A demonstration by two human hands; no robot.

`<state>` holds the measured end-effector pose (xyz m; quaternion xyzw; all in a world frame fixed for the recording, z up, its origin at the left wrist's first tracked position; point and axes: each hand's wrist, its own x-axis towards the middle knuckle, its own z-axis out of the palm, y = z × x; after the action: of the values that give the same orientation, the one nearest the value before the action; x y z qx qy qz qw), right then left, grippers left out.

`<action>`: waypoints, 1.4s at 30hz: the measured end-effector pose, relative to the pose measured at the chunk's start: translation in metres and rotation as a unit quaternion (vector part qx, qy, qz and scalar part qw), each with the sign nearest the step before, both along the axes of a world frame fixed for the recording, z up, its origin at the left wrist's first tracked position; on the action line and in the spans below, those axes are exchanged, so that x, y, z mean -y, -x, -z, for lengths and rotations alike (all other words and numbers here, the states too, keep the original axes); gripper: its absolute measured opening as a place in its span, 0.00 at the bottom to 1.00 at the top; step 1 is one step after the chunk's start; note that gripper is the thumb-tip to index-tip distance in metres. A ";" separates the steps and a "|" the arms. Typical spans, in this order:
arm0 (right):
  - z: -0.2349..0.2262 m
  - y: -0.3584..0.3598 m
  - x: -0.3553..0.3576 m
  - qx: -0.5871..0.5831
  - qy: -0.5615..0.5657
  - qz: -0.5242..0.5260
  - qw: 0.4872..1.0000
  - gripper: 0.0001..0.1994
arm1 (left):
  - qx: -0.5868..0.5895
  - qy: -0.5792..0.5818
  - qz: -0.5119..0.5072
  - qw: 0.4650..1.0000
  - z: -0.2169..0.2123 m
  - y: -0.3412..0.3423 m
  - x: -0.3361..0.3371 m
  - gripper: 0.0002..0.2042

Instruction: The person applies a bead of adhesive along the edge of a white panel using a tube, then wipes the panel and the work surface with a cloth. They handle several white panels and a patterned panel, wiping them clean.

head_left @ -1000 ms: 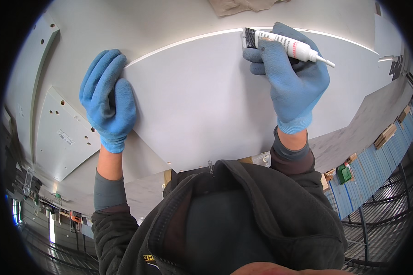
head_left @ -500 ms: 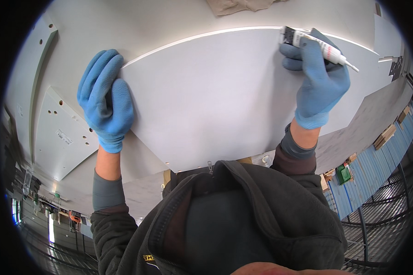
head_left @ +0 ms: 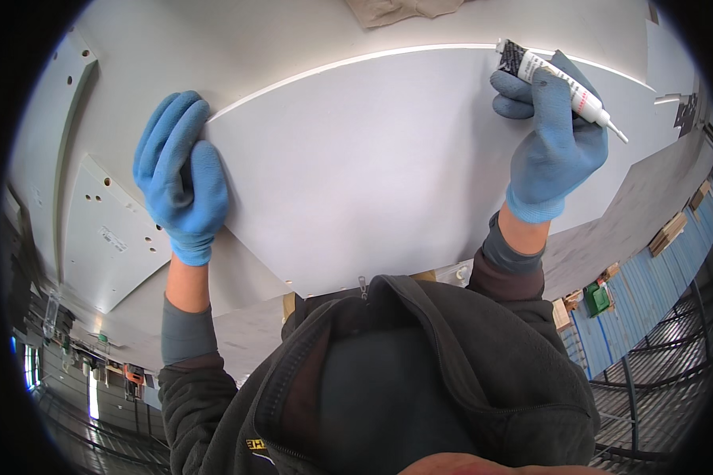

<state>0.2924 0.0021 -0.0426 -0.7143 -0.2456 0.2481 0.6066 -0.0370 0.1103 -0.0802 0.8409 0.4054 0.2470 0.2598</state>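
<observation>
My left hand (head_left: 184, 186), in a blue glove, lies flat and open on the near-left corner of the large white panel (head_left: 372, 174), palm down, fingers stretched along its left edge and reaching toward the far-left corner. It grips nothing; it only presses on the board.

My right hand (head_left: 550, 146), gloved the same, is closed around a white tube (head_left: 558, 83) with a dark rear end and a thin pointed nozzle. The grip wraps the middle of the tube, thumb and fingers curled over it. The tube sits above the far-right part of the panel, tilted, its dark end pointing back toward the panel's far edge and its nozzle pointing out past the panel's right side. I cannot tell whether the nozzle touches anything.

The panel lies flat across the white table (head_left: 238, 47), its far edge catching a bright line of light. To the left of the panel, partly under its left corner, lie other white boards with drilled holes (head_left: 103, 229), one with a small label on it. Beyond the panel's far edge, at the top of the view, a beige piece of cloth or paper (head_left: 400, 9) rests on the table. On the near side of the panel, my dark jacket (head_left: 420, 380) with its zip fills the lower view. To the right of the panel, far below, stand blue fencing and a small green object (head_left: 598, 299).
</observation>
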 end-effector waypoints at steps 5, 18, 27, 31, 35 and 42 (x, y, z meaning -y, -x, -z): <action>0.009 -0.008 -0.001 -0.022 -0.063 0.017 0.998 0.10 | -0.015 -0.019 0.013 1.000 0.004 0.002 -0.002 0.19; 0.023 -0.012 0.008 -0.035 -0.110 0.005 0.993 0.09 | -0.149 -0.141 0.038 0.978 -0.033 -0.077 0.016 0.28; 0.030 -0.022 0.013 -0.103 -0.154 -0.048 0.981 0.10 | -0.135 -0.145 0.063 0.978 -0.040 -0.150 0.040 0.37; 0.033 -0.021 0.015 -0.110 -0.168 -0.029 0.979 0.10 | -0.025 -0.116 -0.020 0.993 -0.051 -0.150 0.031 0.32; 0.034 -0.019 0.016 -0.107 -0.155 -0.018 0.982 0.11 | -0.045 -0.149 -0.054 0.986 -0.062 -0.120 0.025 0.23; 0.037 -0.021 0.016 -0.112 -0.184 -0.029 0.976 0.11 | -0.031 0.036 -0.092 0.995 -0.069 -0.083 0.026 0.26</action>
<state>0.3134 -0.0139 -0.0799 -0.5509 -0.2385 0.2947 0.7435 0.0464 0.0845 -0.0111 0.7977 0.4974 0.2285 0.2533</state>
